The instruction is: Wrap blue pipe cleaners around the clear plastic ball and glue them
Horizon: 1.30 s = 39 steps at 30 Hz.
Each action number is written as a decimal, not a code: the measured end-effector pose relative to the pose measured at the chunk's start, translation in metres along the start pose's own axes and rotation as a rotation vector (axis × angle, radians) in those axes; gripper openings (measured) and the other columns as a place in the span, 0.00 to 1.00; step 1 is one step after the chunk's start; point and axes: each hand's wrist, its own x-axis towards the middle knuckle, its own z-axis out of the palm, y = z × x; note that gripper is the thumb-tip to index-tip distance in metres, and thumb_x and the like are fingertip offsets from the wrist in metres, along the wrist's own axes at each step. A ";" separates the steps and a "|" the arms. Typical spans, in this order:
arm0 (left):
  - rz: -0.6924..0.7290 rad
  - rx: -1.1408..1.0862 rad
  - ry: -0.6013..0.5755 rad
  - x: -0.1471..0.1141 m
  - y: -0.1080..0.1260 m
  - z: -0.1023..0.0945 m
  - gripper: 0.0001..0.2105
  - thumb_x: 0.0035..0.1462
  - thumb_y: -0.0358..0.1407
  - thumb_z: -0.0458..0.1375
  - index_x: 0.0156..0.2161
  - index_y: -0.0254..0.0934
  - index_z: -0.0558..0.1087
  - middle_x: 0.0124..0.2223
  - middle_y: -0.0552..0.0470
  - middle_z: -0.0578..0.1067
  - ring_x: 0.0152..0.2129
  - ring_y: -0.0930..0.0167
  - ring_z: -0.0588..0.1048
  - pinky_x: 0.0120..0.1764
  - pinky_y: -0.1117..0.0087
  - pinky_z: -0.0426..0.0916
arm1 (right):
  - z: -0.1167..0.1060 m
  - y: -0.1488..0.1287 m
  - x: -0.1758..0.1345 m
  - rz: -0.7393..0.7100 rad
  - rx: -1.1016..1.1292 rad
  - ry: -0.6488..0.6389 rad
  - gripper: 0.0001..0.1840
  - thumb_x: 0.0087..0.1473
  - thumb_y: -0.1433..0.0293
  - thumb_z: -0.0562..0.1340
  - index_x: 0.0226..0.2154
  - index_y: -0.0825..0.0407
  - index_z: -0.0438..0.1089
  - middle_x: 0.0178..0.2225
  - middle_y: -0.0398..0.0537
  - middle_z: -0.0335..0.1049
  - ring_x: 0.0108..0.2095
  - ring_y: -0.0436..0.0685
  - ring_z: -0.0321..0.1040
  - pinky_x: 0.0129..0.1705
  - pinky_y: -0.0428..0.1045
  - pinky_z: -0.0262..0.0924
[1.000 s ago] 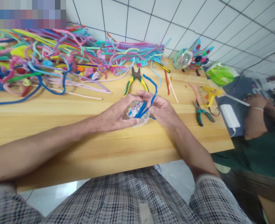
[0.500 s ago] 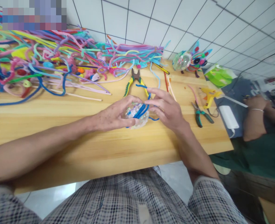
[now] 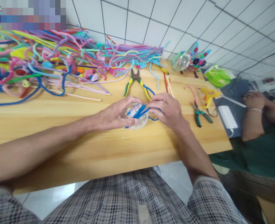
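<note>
My left hand [image 3: 115,115] is wrapped round a clear, rounded plastic piece [image 3: 141,123] just above the table, its thumb pressing on blue pipe cleaners [image 3: 139,112] that lie across it. Small coloured bits show inside or on the clear piece. My right hand [image 3: 166,109] is closed at the right side of it, fingertips pinching a blue pipe cleaner. One blue end curves up behind the right fingers, and another sticks out below them. Yellow-green pliers [image 3: 135,76] lie just beyond both hands, handles toward me.
A heap of coloured pipe cleaners [image 3: 58,62] covers the back left. Toward the right are teal-handled pliers [image 3: 199,115], a yellow glue gun [image 3: 207,96], a green packet [image 3: 218,77] and a finished-looking pipe-cleaner figure [image 3: 197,60]. Another person's hand [image 3: 255,99] rests beyond the table's right end.
My right fingers have curled in and moved down toward the clear piece. The blue pipe cleaner end that stuck up over the pliers now bends behind my right hand.
</note>
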 end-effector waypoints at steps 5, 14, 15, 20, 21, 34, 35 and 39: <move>0.018 0.007 0.009 0.000 -0.001 0.002 0.27 0.65 0.46 0.65 0.65 0.40 0.67 0.62 0.44 0.77 0.57 0.59 0.78 0.58 0.60 0.76 | 0.005 0.001 -0.001 -0.031 -0.013 0.075 0.02 0.69 0.65 0.70 0.43 0.44 0.81 0.40 0.46 0.82 0.41 0.59 0.79 0.44 0.55 0.74; 0.061 0.015 0.023 -0.001 -0.002 0.006 0.27 0.66 0.46 0.65 0.66 0.42 0.67 0.62 0.43 0.77 0.58 0.59 0.78 0.59 0.58 0.77 | 0.011 0.006 -0.007 0.194 0.068 0.034 0.07 0.70 0.64 0.68 0.42 0.41 0.85 0.43 0.48 0.84 0.44 0.63 0.80 0.49 0.60 0.77; 0.066 0.017 0.022 -0.001 -0.002 0.006 0.27 0.67 0.46 0.65 0.66 0.41 0.67 0.63 0.43 0.76 0.58 0.59 0.78 0.59 0.58 0.77 | 0.010 0.007 -0.007 0.193 0.070 0.055 0.07 0.70 0.64 0.68 0.42 0.41 0.85 0.43 0.48 0.84 0.44 0.63 0.80 0.50 0.60 0.77; 0.065 0.021 0.024 -0.001 -0.003 0.006 0.27 0.67 0.48 0.65 0.66 0.41 0.67 0.62 0.42 0.77 0.57 0.58 0.79 0.55 0.60 0.78 | 0.009 0.008 -0.004 0.102 0.026 0.159 0.07 0.70 0.68 0.68 0.46 0.41 0.84 0.44 0.46 0.85 0.44 0.60 0.81 0.48 0.57 0.77; 0.065 0.024 0.029 -0.001 -0.003 0.006 0.27 0.67 0.48 0.65 0.66 0.40 0.67 0.62 0.42 0.77 0.57 0.58 0.79 0.56 0.59 0.78 | 0.009 0.008 -0.004 0.087 0.031 0.157 0.08 0.70 0.68 0.68 0.47 0.41 0.83 0.45 0.47 0.85 0.45 0.60 0.82 0.48 0.56 0.77; 0.081 0.024 0.082 -0.002 -0.002 0.010 0.27 0.66 0.47 0.65 0.65 0.41 0.68 0.62 0.42 0.77 0.57 0.58 0.79 0.57 0.59 0.79 | 0.007 0.000 0.002 0.240 0.255 0.079 0.04 0.66 0.62 0.72 0.38 0.42 0.81 0.39 0.46 0.82 0.42 0.60 0.79 0.48 0.59 0.74; 0.084 0.025 0.094 -0.002 -0.003 0.011 0.27 0.66 0.47 0.66 0.65 0.41 0.68 0.64 0.42 0.77 0.59 0.57 0.78 0.57 0.58 0.79 | 0.007 0.000 0.002 0.269 0.309 0.073 0.05 0.66 0.61 0.73 0.39 0.42 0.81 0.39 0.46 0.81 0.43 0.60 0.78 0.49 0.59 0.74; 0.145 0.039 0.134 -0.002 -0.004 0.013 0.27 0.64 0.44 0.66 0.65 0.42 0.67 0.65 0.40 0.76 0.63 0.55 0.77 0.65 0.51 0.75 | 0.010 0.003 0.001 0.404 0.492 0.011 0.14 0.65 0.52 0.72 0.36 0.43 0.80 0.39 0.46 0.78 0.44 0.60 0.76 0.51 0.59 0.72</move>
